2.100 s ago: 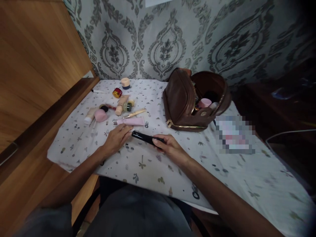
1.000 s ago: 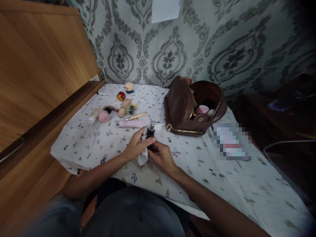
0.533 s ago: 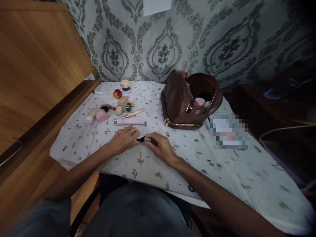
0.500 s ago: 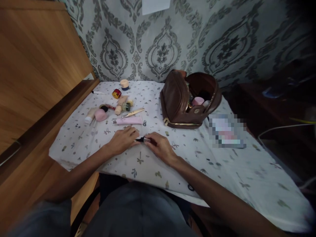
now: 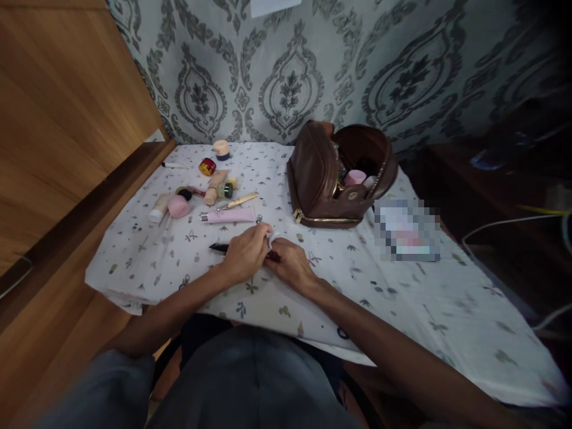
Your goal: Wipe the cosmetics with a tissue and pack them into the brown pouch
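Note:
My left hand (image 5: pixel 247 253) is closed near the table's front edge, its fingertips meeting my right hand's at a small whitish piece (image 5: pixel 271 238), perhaps tissue. A black slim item (image 5: pixel 218 247) sticks out to the left from under my left hand. My right hand (image 5: pixel 290 262) is wrapped round a dark, shiny item (image 5: pixel 272 255), mostly hidden by the fingers. Just beyond the hands lies a pink tube (image 5: pixel 227 215), with a gold-coloured slim tube (image 5: pixel 241 201) behind it.
A brown bag (image 5: pixel 313 173) stands open at the back, cosmetics inside. Left of it are a pink sponge (image 5: pixel 179 206), a red jar (image 5: pixel 207 166), a cream-lidded jar (image 5: pixel 221 150) and several tubes. A blurred-out flat item (image 5: pixel 406 231) lies right on the patterned cloth (image 5: pixel 402 316).
My left hand has moved right, up against my right hand. The black item now shows on its left side, and a whitish piece has appeared between the fingers. The view has shifted slightly.

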Demonstrator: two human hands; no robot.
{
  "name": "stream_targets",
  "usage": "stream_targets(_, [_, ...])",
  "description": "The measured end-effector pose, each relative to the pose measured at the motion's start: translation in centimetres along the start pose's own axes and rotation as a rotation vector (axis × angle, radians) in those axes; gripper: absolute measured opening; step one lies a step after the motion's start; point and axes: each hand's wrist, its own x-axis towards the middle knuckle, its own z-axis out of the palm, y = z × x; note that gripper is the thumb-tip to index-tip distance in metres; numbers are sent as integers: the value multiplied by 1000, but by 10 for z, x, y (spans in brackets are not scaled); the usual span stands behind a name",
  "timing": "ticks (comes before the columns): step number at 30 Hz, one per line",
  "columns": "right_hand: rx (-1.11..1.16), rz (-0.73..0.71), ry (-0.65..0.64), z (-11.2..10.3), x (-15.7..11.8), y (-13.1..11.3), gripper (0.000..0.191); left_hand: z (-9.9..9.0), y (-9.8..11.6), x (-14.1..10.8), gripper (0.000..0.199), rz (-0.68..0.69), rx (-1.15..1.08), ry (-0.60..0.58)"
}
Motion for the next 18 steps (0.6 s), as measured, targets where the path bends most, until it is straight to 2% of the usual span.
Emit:
stream_targets(3, [30,-23,-24,0,-1,1,9,4,0,-1,28,-91,145,-119])
stream_targets(6, [79,-69,-21,0,-2,2,6,-4,-13,-3,29,-147,274,-169])
stream_targets(13, [117,-82,-13,4,-2,6,5,-48,-59,-12,23,-247,523,-162])
stream_targets(15, [115,-79,-17,4,-1,6,5,-61,-68,-12,31,-263,548,-135])
stream_targets(18, [121,-80,-16,4,-1,5,8,-71,-69,-9,48,-251,504,-20])
